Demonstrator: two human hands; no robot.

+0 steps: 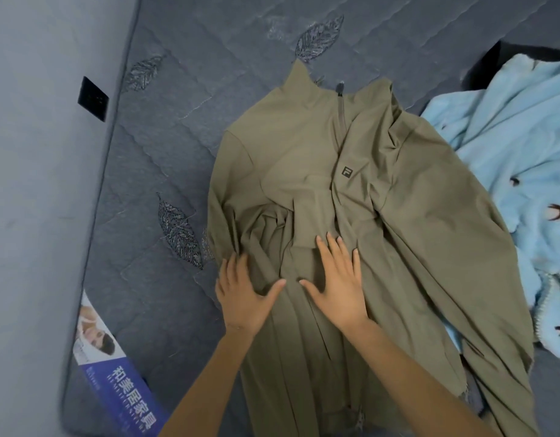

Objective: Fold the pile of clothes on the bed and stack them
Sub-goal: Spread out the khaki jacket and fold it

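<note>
Two hands are laid flat on an olive jacket [398, 231], which is spread front-up on a grey quilted mattress [184, 127].

Left hand [244, 298]: fingers straight and spread, nothing gripped. The palm is pressed on the jacket's left edge and the fingertips are set against a bunch of creased cloth.

Right hand [338, 288]: fingers straight and spread, nothing gripped, pressed flat on the jacket's middle panel. The two thumbs are pointed toward each other, close but apart.

Beyond the right hand's fingertips a small dark logo [347, 172] is seen on the chest. Further out a closed zip [340, 105] is seen below a raised collar [303, 86]. The right side of the jacket is wrinkled and draped away from the right hand.

Well to the right of the right hand, a light blue fleece [508, 146] with small dark bird figures is heaped, touching the jacket's far edge.

Left of the left forearm, a printed label [114, 367] is seen on the mattress corner. Further left a grey wall [35, 152] with a black socket plate [92, 97] is noted.
</note>
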